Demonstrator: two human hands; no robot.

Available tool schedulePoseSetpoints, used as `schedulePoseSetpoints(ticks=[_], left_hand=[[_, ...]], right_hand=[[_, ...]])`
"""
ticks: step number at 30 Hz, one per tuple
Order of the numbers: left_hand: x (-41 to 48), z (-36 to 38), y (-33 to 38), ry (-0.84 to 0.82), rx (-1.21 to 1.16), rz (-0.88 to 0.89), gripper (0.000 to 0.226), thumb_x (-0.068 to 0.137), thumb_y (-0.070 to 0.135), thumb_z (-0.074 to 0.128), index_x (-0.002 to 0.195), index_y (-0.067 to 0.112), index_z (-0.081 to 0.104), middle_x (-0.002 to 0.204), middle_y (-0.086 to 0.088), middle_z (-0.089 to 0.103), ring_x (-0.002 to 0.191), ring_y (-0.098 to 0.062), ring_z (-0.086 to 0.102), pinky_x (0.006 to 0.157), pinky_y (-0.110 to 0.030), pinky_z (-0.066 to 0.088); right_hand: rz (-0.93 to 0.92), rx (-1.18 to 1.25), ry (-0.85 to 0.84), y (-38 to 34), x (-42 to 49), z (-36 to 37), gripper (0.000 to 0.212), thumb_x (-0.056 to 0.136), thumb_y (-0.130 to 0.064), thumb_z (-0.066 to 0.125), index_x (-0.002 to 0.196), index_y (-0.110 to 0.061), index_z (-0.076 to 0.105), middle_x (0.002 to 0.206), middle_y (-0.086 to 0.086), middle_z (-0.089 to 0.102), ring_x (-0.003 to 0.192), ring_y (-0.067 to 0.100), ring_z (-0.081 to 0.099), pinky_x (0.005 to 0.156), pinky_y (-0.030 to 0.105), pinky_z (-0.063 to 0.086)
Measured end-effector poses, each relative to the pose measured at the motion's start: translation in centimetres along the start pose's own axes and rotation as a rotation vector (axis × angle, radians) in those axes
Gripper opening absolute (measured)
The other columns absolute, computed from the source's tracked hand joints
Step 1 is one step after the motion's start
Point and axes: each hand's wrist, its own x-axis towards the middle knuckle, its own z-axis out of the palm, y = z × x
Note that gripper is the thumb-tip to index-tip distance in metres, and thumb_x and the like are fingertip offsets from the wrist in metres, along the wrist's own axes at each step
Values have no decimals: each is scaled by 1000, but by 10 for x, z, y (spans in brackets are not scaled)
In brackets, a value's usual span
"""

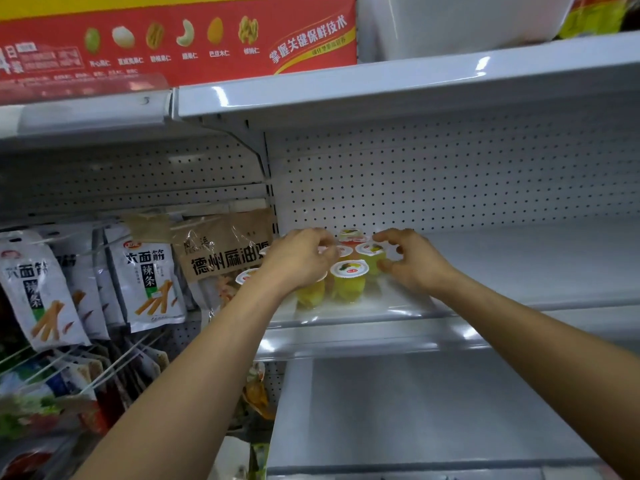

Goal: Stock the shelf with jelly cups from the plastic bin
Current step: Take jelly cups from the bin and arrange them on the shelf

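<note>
Several jelly cups (pixel 348 279) with white lids, yellow, green and orange-red, stand bunched at the left end of the white shelf (pixel 512 265). My left hand (pixel 298 261) reaches in over the left cups, its curled fingertips pinching the lid rim of an orange cup (pixel 346 251) in the middle of the group. My right hand (pixel 412 263) is at the right side of the group, with finger and thumb curled round a yellow-green cup (pixel 371 255). A yellow cup (pixel 311 293) is partly hidden under my left wrist. The plastic bin is out of view.
Snack packets (pixel 149 282) hang on hooks to the left, with a brown packet (pixel 225 252) right beside the cups. A red nut box (pixel 173 36) sits on the upper shelf (pixel 381 84). The pegboard back wall (pixel 450 181) stands behind the cups. A lower shelf (pixel 433 410) lies below.
</note>
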Motion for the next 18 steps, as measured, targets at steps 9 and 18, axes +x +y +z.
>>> schedulePoseSetpoints(ticks=[9, 18], left_hand=[[-95, 5, -9, 311, -37, 161, 30, 90, 45, 57, 117, 32, 62, 108, 13, 62, 97, -11, 59, 81, -33, 51], [-243, 82, -72, -19, -166, 11, 27, 91, 44, 60, 115, 33, 62, 99, 17, 59, 82, -4, 58, 73, -30, 51]], right_hand=[[-175, -246, 253, -35, -101, -1, 28, 89, -26, 59, 117, -26, 63, 116, -2, 61, 106, 20, 58, 89, 34, 40], [-301, -181, 99, -34, -244, 97, 23, 86, -23, 58, 107, -19, 67, 97, 1, 65, 85, 22, 62, 72, 35, 47]])
